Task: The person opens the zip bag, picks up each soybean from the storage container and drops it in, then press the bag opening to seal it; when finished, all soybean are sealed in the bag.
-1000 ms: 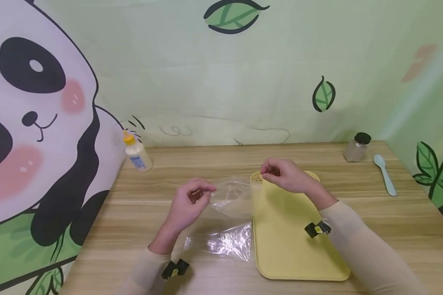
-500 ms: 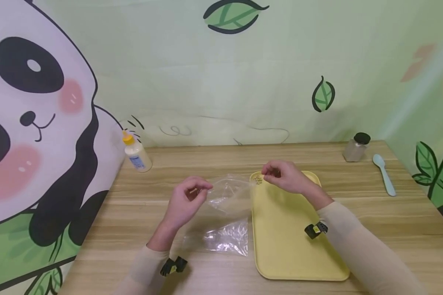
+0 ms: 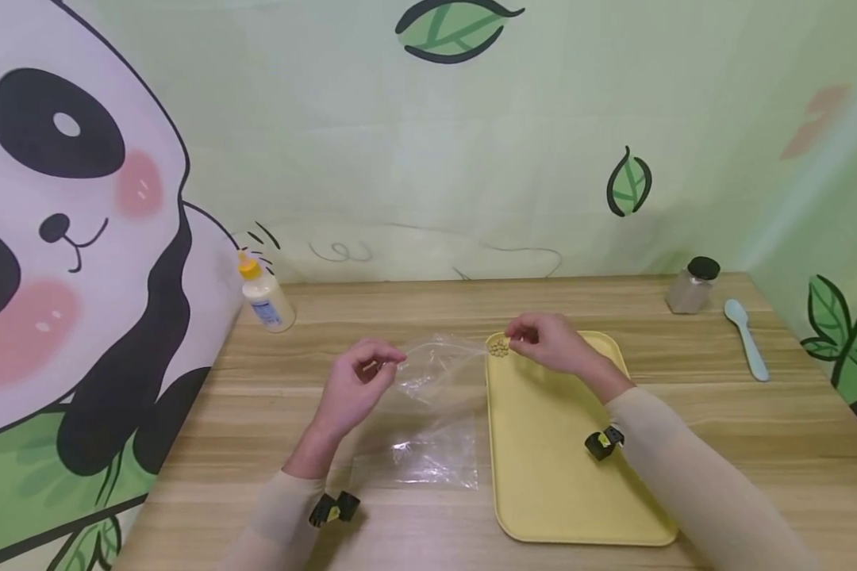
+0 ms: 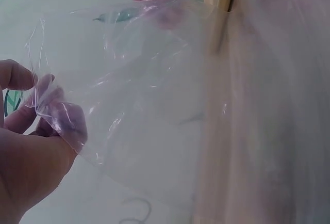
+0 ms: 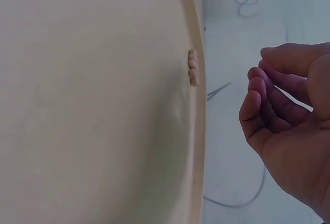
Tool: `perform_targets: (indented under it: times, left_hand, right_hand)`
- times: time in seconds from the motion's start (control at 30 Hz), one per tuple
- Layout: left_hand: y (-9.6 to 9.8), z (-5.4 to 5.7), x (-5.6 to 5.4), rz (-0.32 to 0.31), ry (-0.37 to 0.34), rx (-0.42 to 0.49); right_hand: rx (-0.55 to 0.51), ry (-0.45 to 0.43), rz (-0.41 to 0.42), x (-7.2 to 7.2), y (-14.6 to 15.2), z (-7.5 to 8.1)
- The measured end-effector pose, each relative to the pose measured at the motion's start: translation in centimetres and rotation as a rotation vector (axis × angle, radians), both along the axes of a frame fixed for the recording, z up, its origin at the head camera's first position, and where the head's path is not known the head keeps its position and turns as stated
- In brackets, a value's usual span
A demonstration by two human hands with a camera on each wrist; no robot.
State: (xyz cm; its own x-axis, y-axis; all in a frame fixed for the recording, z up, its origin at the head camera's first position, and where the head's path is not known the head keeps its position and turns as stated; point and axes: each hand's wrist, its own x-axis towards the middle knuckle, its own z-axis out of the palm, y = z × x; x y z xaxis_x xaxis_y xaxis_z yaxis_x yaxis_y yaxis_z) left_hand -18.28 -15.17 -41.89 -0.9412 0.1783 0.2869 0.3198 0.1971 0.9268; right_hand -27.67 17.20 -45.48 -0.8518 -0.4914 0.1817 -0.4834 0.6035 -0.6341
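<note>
A clear plastic bag (image 3: 428, 381) stretches between my two hands, its lower end hanging over the table. My left hand (image 3: 350, 388) pinches one side of its mouth; crumpled film shows between thumb and fingers (image 4: 67, 115) in the left wrist view. My right hand (image 3: 551, 342) holds its thumb and index fingertips together at the bag's other side, where the rim peaks in the left wrist view. The film is hard to see at those fingertips in the right wrist view. Several small beige beans (image 3: 498, 348) lie in the far left corner of the yellow tray (image 3: 557, 476), beside my right fingertips.
A white bottle with a yellow cap (image 3: 267, 305) stands at the back left of the wooden table (image 3: 221, 444). At the back right are a jar with a black lid (image 3: 691, 287) and a pale blue spoon (image 3: 747, 341). A printed backdrop (image 3: 428, 159) rises behind.
My left hand has shifted slightly left, and the bag's lower end has moved up and left with it. The beans show more clearly. My right hand has barely moved.
</note>
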Motion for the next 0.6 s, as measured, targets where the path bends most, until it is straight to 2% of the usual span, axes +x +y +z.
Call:
perform_targets:
  times: [0.2, 0.4, 0.6]
  left_hand:
    - [-0.1, -0.4, -0.4, 0.0, -0.016, -0.028]
    - [-0.4, -0.9, -0.7, 0.001, -0.036, -0.037]
    - [-0.6, -1.1, -0.9, 0.006, -0.047, -0.052]
  right_hand:
    - [0.085, 0.002, -0.006, -0.4, -0.2, -0.7]
    - [0.126, 0.022, -0.002, -0.7, -0.3, -1.4]
    - [0.152, 0.003, -0.007, -1.0, -0.4, -2.0]
